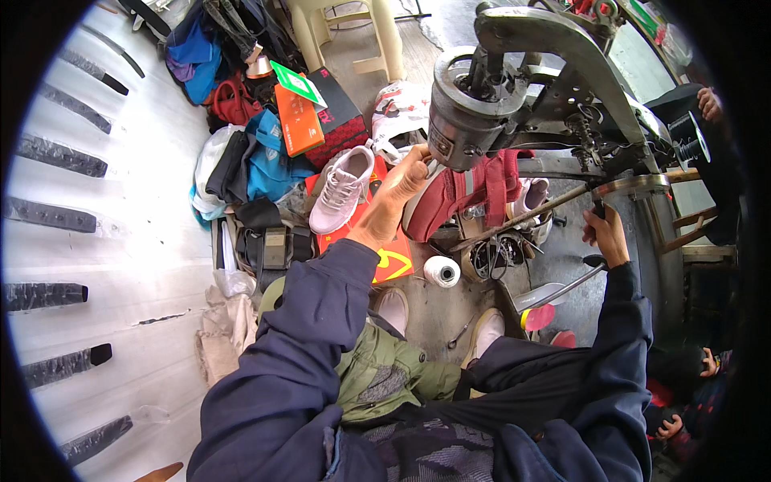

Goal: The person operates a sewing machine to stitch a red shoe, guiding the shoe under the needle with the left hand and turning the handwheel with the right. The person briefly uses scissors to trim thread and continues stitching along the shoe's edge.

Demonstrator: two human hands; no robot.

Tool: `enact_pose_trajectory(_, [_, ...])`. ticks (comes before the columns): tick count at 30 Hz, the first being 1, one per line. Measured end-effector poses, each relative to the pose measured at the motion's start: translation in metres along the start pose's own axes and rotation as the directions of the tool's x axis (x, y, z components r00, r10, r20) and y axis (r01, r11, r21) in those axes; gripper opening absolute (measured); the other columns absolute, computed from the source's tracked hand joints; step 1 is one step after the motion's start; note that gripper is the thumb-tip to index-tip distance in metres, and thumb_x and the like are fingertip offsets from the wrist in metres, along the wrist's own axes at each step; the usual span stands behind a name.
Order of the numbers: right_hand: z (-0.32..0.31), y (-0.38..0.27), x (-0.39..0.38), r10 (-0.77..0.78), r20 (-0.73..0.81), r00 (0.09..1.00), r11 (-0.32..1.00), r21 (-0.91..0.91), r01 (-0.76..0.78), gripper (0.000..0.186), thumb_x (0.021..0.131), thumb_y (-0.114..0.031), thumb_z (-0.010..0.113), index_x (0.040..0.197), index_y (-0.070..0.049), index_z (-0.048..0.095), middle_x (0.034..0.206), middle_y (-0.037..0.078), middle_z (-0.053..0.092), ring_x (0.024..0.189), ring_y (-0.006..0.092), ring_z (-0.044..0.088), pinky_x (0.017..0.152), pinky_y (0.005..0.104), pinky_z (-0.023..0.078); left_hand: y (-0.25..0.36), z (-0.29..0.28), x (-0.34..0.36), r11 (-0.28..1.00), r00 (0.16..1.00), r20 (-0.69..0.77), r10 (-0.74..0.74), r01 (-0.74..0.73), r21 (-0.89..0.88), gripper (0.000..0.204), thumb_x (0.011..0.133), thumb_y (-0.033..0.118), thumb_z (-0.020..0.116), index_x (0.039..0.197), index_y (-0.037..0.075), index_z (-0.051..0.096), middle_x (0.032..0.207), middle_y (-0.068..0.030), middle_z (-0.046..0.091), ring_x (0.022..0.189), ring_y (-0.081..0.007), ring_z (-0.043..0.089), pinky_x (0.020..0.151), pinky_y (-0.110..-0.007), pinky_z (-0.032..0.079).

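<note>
A red shoe (pixel 472 193) with straps sits under the metal head of a shoe-stitching machine (pixel 474 120). My left hand (pixel 393 197) is closed at the pale sole edge of this shoe, beside the machine's head; its fingertips are partly hidden there. To the right, my right hand (pixel 608 234) has its fingers curled round the small dark crank handle below the machine's hand wheel (pixel 634 186). A pale lilac sneaker (pixel 343 189) with laces stands just left of my left hand.
On the floor is a white thread spool (pixel 441 271), beside a container of tools (pixel 494 257). Shoe boxes (pixel 337 116) and bags (pixel 269 153) are heaped at left. A cream plastic stool (pixel 353 36) stands behind. Another person's hand (pixel 709 104) shows at far right.
</note>
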State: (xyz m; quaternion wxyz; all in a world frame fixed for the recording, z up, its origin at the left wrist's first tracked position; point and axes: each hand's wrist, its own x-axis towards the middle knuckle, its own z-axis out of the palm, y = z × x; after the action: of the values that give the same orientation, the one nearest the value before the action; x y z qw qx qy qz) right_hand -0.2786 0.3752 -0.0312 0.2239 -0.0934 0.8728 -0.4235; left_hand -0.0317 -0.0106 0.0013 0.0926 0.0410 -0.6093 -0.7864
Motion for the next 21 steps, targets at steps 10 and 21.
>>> enact_pose_trajectory(10, [0.004, -0.008, -0.005, 0.009, -0.028, 1.0, 0.999, -0.051, -0.01, 0.022, 0.095, -0.019, 0.061, 0.083, -0.002, 0.055, 0.064, 0.006, 0.059, 0.05, 0.0159, 0.062, 0.044, 0.0281, 0.043, 0.013, 0.022, 0.023, 0.902, 0.989, -0.101, 0.112, -0.058, 0.428, 0.075, 0.076, 0.047, 0.087, 0.127, 0.0, 0.059, 0.118, -0.0111, 0.071, 0.109, -0.0215, 0.065, 0.099, -0.034, 0.047])
enact_pose_trajectory(21, [-0.002, -0.052, -0.031, -0.154, -0.045, 0.987, 0.988, -0.018, 0.153, 0.016, 0.093, -0.016, 0.065, 0.089, -0.001, 0.059, 0.067, 0.003, 0.059, 0.056, 0.012, 0.058, 0.053, 0.0263, 0.044, 0.0, 0.026, -0.012, 0.962, 0.978, -0.208, -0.016, 0.072, 0.263, 0.106, 0.073, 0.032, 0.092, 0.154, -0.001, 0.032, 0.142, -0.016, 0.055, 0.132, -0.0249, 0.05, 0.115, -0.036, 0.034])
